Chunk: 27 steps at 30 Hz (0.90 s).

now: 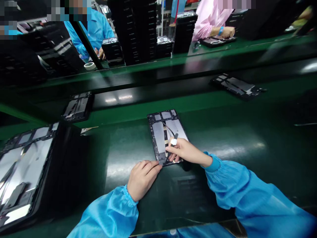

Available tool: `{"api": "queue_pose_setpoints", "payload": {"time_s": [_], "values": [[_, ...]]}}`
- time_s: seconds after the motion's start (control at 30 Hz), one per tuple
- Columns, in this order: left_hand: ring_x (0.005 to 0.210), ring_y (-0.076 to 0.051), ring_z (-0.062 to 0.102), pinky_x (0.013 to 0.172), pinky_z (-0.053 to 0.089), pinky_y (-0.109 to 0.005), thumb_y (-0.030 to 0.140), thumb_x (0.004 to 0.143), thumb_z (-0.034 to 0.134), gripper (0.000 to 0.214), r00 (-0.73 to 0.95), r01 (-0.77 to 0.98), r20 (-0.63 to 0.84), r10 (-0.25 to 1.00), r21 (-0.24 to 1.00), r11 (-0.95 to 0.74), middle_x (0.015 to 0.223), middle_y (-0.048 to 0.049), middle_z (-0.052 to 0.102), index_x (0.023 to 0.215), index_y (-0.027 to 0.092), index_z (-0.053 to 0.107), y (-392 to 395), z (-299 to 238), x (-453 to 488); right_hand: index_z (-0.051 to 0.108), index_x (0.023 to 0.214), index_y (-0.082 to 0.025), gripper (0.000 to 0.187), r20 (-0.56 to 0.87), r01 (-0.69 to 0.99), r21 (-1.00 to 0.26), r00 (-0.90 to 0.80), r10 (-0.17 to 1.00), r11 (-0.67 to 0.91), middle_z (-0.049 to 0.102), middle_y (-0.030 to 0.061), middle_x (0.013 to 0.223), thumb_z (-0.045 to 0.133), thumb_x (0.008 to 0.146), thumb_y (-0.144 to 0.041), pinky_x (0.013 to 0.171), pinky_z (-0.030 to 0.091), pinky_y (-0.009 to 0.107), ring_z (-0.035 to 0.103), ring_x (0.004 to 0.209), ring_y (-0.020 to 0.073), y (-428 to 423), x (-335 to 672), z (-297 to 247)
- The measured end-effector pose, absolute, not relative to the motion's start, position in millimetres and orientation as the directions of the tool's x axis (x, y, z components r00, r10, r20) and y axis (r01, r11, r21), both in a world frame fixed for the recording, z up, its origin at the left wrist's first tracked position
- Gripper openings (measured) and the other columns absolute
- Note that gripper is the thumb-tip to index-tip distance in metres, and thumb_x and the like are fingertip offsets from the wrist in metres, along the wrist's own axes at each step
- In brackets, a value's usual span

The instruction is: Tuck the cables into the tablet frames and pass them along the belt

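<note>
An opened tablet [158, 132] lies face down on the dark green bench, its silver inner plates, black ribbon and a dark cable showing. My left hand [143, 178] is at its near left corner, fingers close together and closed on the edge; the thumb is hidden. Over the tablet's lower right part, my right hand [182, 150] is closed around a slim dark tool [176, 136]. The tool's upper end sticks out above the fingers, beside a white wrap [173, 141] at a finger. Its lower tip is hard to make out near the lower edge.
A stack of opened tablets [44, 145] rises at the left. Single tablets lie at the back left [78, 105] and back right [235, 86]. Behind a green ledge [138, 71] stand tall black stacks [133, 29], a tape roll [89, 66] and two co-workers in blue and pink sleeves.
</note>
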<state>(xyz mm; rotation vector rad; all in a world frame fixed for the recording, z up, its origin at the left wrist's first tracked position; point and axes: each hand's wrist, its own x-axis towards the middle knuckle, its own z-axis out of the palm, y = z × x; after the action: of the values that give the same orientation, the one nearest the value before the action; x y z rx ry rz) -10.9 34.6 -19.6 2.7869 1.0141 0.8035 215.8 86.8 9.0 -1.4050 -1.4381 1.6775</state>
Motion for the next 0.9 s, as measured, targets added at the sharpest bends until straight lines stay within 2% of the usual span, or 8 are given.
{"api": "queue_pose_setpoints", "payload": {"time_s": [0.3, 0.47, 0.57, 0.73, 0.9], "values": [[0.09, -0.017, 0.056, 0.075, 0.043, -0.03, 0.019, 0.099, 0.05, 0.019, 0.656, 0.574, 0.447, 0.608, 0.228, -0.787, 0.109, -0.0034, 0.069, 0.113, 0.018, 0.061, 35, -21, -12, 0.054, 0.078, -0.018, 0.021, -0.382, 0.239, -0.917, -0.302, 0.873, -0.319, 0.068, 0.0016, 0.056, 0.068, 0.084, -0.032, 0.043, 0.054, 0.021, 0.07, 0.053, 0.0171, 86, 216, 8], [0.091, -0.019, 0.055, 0.071, 0.042, -0.032, 0.015, 0.103, 0.033, 0.034, 0.758, 0.576, 0.361, 0.543, 0.02, -0.817, 0.115, -0.0064, 0.065, 0.129, 0.019, 0.055, 30, -14, -12, 0.055, 0.078, -0.018, 0.023, -0.362, 0.228, -0.926, -0.309, 0.879, -0.301, 0.068, 0.0015, 0.057, 0.068, 0.083, -0.036, 0.043, 0.054, 0.021, 0.068, 0.05, 0.016, 87, 215, 5], [0.091, -0.02, 0.054, 0.07, 0.041, -0.033, 0.013, 0.103, 0.03, 0.037, 0.782, 0.578, 0.313, 0.54, -0.04, -0.815, 0.116, -0.0082, 0.064, 0.131, 0.018, 0.053, 30, -12, -12, 0.053, 0.077, -0.019, 0.028, -0.321, 0.192, -0.942, -0.285, 0.903, -0.274, 0.067, 0.0007, 0.057, 0.069, 0.081, -0.042, 0.042, 0.054, 0.022, 0.069, 0.053, 0.0175, 84, 219, 4], [0.093, -0.02, 0.053, 0.072, 0.041, -0.032, 0.015, 0.103, 0.031, 0.035, 0.788, 0.558, 0.293, 0.541, 0.03, -0.829, 0.114, -0.0076, 0.062, 0.128, 0.021, 0.055, 39, -12, -13, 0.053, 0.075, -0.02, 0.03, -0.154, 0.212, -0.97, -0.148, 0.977, -0.121, 0.065, 0.0004, 0.061, 0.064, 0.085, -0.045, 0.043, 0.051, 0.022, 0.067, 0.054, 0.0166, 65, 238, 2], [0.093, -0.019, 0.053, 0.072, 0.042, -0.031, 0.015, 0.102, 0.035, 0.032, 0.772, 0.546, 0.325, 0.546, 0.099, -0.832, 0.111, -0.0079, 0.061, 0.126, 0.022, 0.056, 43, -15, -13, 0.055, 0.077, -0.02, 0.022, -0.1, 0.333, -0.942, -0.144, 0.984, -0.047, 0.064, -0.0007, 0.063, 0.057, 0.091, -0.037, 0.046, 0.049, 0.022, 0.061, 0.048, 0.0133, 51, 246, 1]]}}
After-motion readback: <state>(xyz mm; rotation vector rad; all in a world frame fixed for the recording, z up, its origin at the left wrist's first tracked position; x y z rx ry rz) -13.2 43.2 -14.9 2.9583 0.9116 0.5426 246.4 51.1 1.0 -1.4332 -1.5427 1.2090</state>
